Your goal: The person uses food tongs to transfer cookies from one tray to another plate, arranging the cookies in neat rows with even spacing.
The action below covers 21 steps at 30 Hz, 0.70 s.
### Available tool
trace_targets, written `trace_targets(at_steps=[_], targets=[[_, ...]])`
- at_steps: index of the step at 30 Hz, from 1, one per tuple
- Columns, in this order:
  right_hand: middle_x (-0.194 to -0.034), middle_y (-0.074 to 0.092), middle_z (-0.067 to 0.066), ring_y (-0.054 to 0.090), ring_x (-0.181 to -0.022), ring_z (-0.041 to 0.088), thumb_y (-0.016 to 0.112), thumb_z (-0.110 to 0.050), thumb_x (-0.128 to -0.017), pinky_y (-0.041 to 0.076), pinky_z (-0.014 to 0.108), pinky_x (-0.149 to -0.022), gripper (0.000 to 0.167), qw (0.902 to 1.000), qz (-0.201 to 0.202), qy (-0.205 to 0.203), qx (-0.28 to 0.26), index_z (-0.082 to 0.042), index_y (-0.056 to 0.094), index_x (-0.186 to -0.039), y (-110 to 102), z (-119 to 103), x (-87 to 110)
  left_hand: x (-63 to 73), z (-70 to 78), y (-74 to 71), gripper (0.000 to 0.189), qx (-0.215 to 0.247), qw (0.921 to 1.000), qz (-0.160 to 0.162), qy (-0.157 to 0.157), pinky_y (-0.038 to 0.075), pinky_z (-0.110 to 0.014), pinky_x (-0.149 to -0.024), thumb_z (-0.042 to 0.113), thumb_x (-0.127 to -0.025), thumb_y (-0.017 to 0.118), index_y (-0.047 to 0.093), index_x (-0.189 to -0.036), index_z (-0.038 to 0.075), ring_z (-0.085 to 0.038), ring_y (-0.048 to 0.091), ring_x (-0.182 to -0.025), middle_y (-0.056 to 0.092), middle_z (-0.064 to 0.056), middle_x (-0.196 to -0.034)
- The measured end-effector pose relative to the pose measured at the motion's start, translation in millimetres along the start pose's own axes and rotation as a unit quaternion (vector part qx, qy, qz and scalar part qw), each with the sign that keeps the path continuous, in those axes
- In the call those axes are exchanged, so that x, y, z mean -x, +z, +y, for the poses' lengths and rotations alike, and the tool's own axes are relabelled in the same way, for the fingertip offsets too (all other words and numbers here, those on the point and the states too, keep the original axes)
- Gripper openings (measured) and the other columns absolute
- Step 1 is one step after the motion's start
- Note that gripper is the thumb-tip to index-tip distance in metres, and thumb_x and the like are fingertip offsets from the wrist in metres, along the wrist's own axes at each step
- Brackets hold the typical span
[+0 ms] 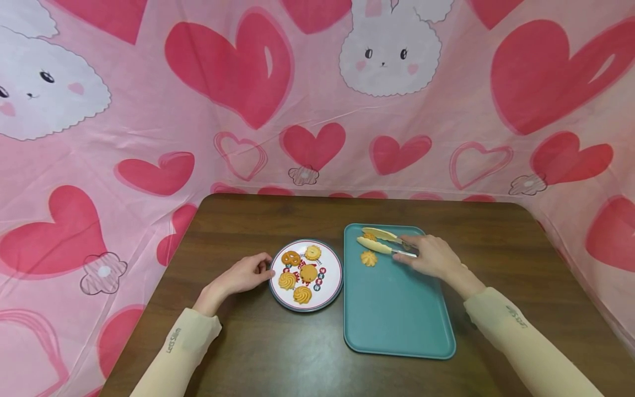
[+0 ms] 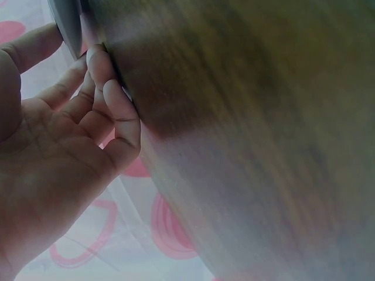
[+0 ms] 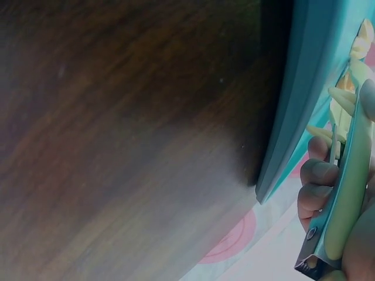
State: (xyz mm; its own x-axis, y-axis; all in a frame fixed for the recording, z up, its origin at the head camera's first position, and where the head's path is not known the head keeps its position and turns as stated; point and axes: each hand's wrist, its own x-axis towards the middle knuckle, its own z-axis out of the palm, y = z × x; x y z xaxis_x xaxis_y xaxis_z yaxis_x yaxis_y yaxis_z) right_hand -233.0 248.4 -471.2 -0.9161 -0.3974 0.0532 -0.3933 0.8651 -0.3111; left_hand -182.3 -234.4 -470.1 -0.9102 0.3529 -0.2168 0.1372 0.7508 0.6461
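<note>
My left hand (image 1: 244, 274) pinches the left rim of a white plate (image 1: 331, 275), thumb over the edge and the other fingers curled beside it. On the plate lie a pretzel (image 1: 291, 258), a ring-shaped cookie (image 1: 312, 252), a round cookie (image 1: 308, 273) and two swirled cookies (image 1: 302, 295). My right hand (image 1: 432, 256) grips metal tongs with cream tips (image 1: 378, 246) over the far end of a teal tray (image 1: 397, 320). Between the spread tips sits a cookie (image 1: 369, 236), partly hidden. A flower-shaped cookie (image 1: 369, 258) lies just nearer on the tray.
Plate and tray stand side by side on a dark wooden table (image 1: 238, 353), nearly touching. Behind the table and at its sides hangs a pink cloth (image 1: 198, 121) with hearts and rabbits. The tray has a raised rim.
</note>
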Motion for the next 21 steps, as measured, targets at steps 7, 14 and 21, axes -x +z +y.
trace_targets(at_steps=[7,14,21], targets=[[-0.110,0.072,0.013,0.065,-0.086,0.024,0.070,-0.059,-0.086,0.053,0.050,-0.078,0.073,1.0000,0.000,-0.006,0.006,-0.005,0.061,-0.135,-3.0,-0.8,0.6,0.6,0.9,-0.7,0.035,0.000,1.0000,-0.003,0.000,0.042,-0.032,-0.065,0.027,-0.096,0.068,0.060,-0.122,0.006,-0.016,0.051,-0.076,0.054,-0.002,-0.085],[-0.116,0.070,0.016,0.066,-0.091,0.027,0.066,-0.063,-0.086,0.053,0.051,-0.080,0.077,1.0000,-0.003,-0.002,0.001,-0.005,0.060,-0.136,-3.6,1.1,1.1,-0.1,0.4,-0.3,0.033,0.002,1.0000,-0.001,0.000,0.042,-0.034,-0.066,0.025,-0.095,0.068,0.060,-0.121,0.006,-0.017,0.051,-0.076,0.054,-0.003,-0.085],[-0.115,0.070,0.016,0.065,-0.088,0.025,0.066,-0.063,-0.086,0.052,0.050,-0.079,0.076,1.0000,-0.002,0.000,0.000,-0.006,0.061,-0.136,-3.0,1.9,1.3,0.3,0.1,0.3,0.034,0.001,1.0000,-0.001,0.000,0.042,-0.034,-0.066,0.025,-0.095,0.069,0.060,-0.122,0.006,-0.017,0.051,-0.076,0.054,-0.002,-0.084]])
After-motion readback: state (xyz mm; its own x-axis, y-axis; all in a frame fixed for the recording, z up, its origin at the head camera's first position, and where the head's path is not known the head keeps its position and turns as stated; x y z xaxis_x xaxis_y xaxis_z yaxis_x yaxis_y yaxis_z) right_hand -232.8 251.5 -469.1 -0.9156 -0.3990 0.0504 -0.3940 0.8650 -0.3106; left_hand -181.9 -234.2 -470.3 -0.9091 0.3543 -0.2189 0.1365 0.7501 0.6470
